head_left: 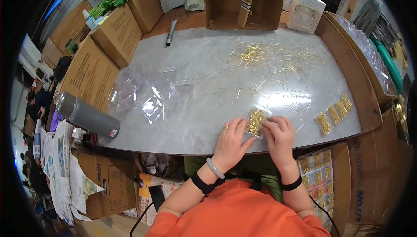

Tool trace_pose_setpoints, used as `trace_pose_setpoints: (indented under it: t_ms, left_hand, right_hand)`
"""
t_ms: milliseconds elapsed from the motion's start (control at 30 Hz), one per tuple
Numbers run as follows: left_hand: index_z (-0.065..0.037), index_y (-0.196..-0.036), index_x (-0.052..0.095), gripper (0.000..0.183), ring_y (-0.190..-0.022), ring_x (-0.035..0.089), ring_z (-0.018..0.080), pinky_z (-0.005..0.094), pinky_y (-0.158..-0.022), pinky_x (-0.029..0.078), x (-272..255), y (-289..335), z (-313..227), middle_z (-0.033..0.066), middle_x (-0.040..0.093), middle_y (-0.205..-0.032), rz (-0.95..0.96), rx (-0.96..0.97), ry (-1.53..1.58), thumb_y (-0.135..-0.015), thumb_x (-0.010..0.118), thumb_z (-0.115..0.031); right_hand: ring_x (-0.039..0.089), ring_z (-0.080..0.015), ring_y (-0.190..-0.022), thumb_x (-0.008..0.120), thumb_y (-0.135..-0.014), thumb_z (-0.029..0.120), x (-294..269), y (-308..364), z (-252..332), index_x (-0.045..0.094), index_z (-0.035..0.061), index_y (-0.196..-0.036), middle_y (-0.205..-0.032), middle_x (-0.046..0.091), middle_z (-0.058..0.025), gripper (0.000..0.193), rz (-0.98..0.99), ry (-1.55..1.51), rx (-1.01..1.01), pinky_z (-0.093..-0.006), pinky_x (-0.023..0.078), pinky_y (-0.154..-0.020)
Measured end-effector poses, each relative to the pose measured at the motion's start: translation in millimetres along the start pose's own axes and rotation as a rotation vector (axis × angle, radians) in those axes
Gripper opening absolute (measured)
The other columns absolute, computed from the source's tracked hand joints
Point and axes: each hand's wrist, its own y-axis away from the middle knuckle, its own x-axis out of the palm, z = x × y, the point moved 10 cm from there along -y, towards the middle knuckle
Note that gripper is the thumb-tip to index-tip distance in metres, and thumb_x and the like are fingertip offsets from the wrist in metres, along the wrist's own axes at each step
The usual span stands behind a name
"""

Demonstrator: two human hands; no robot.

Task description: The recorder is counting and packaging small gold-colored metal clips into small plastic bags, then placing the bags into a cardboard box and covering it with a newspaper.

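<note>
My left hand and my right hand both pinch a small clear plastic bag of gold pins at the near edge of the grey marble table. The left hand wears a ring and a pale bangle. Loose gold pins lie scattered over the far right half of the table. Several filled little bags of gold pins lie in a row to the right of my hands. A heap of empty clear bags sits to the left.
A grey flask lies at the table's left edge beside stacked cardboard boxes. An open carton and a small white fan stand at the back. A carton of packed pin bags sits below right.
</note>
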Motion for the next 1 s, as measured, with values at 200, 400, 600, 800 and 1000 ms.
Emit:
trace_pose_setpoints:
  t_ms: [200,400,600,800,1000]
  left_hand:
    - [0.005,-0.135,0.051,0.065,-0.123,0.051,0.0402,0.0454,-0.105,0.042,-6.4,11.2,7.6,0.0219,0.050,-0.139,0.077,0.060,0.083,-0.085,0.076,-0.028]
    - [0.003,-0.134,0.052,0.068,-0.127,0.050,0.0408,0.0460,-0.105,0.043,-9.9,16.3,0.6,0.0205,0.051,-0.140,0.063,0.033,0.058,-0.082,0.079,-0.032]
    - [0.000,-0.124,0.057,0.056,-0.126,0.051,0.0416,0.0462,-0.104,0.045,-11.0,16.4,4.2,0.0200,0.052,-0.139,0.019,0.025,0.086,-0.084,0.078,-0.032]
    - [0.000,-0.120,0.057,0.038,-0.127,0.051,0.0411,0.0454,-0.104,0.045,-9.2,15.7,5.4,0.0211,0.053,-0.138,0.025,0.003,0.079,-0.091,0.068,-0.023]
    - [0.002,-0.134,0.052,0.041,-0.137,0.043,0.0398,0.0451,-0.108,0.042,-7.2,18.6,5.3,0.0220,0.048,-0.143,0.034,0.089,-0.011,-0.097,0.058,-0.014]
  right_hand:
    - [0.062,-0.0311,-0.101,0.071,-0.084,0.003,9.6,17.8,33.7,0.069,0.0052,-0.101,-0.098,0.069,-0.0104,0.017,0.008,-0.256,0.025,-0.0401,0.049,-0.085]
    - [0.058,-0.0307,-0.093,0.075,-0.081,0.002,2.1,19.3,28.3,0.068,0.0044,-0.100,-0.100,0.065,-0.0096,0.021,0.032,-0.225,0.058,-0.0381,0.049,-0.078]
    - [0.052,-0.0331,-0.102,0.080,-0.078,0.010,8.0,8.3,10.4,0.064,0.0033,-0.107,-0.111,0.059,-0.0141,0.033,0.015,-0.075,0.062,-0.0421,0.043,-0.089]
    - [0.052,-0.0336,-0.106,0.079,-0.079,0.011,19.6,12.3,3.2,0.063,0.0029,-0.114,-0.111,0.060,-0.0139,0.040,0.056,-0.219,0.154,-0.0423,0.042,-0.093]
    - [0.051,-0.0350,-0.115,0.078,-0.080,0.010,21.7,12.5,23.5,0.060,0.0030,-0.121,-0.119,0.058,-0.0158,0.045,0.119,-0.093,-0.077,-0.0435,0.042,-0.098]
